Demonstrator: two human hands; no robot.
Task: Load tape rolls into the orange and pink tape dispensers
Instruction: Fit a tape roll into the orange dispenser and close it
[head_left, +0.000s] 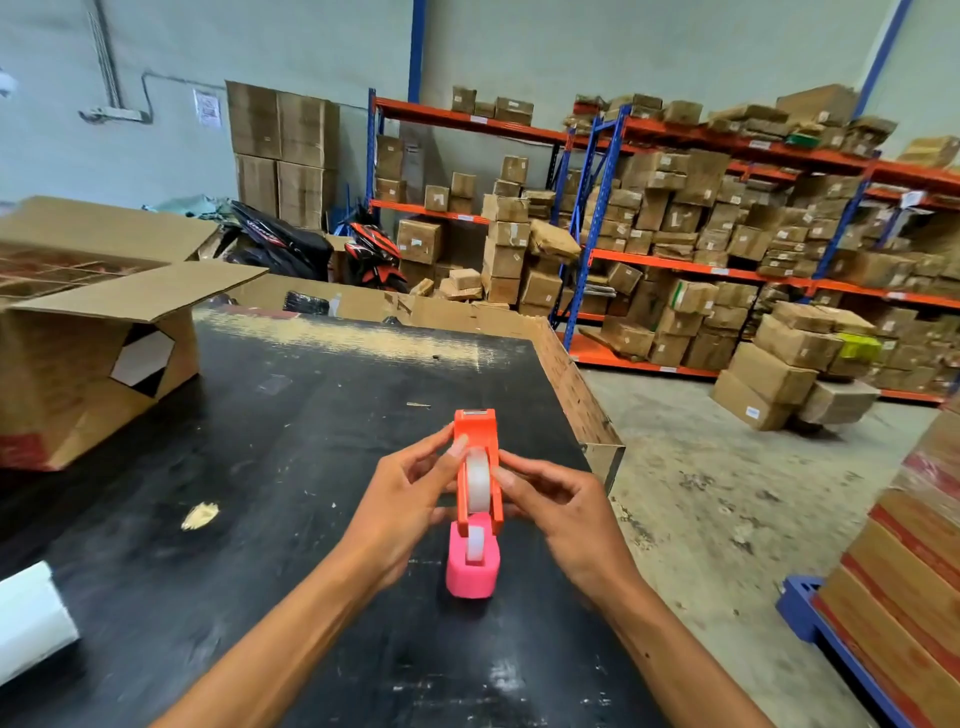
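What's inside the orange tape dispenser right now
A whitish tape roll sits in the orange tape dispenser, held by both hands. Its hub and lower half are hidden by the dispenser walls and fingers.

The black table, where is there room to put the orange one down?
Bare black table lies beyond the orange dispenser, up to the far edge, and left of the left hand toward the open cardboard box. It is crowded by the pink dispenser, between both hands; the right hand sits near the table's right edge.
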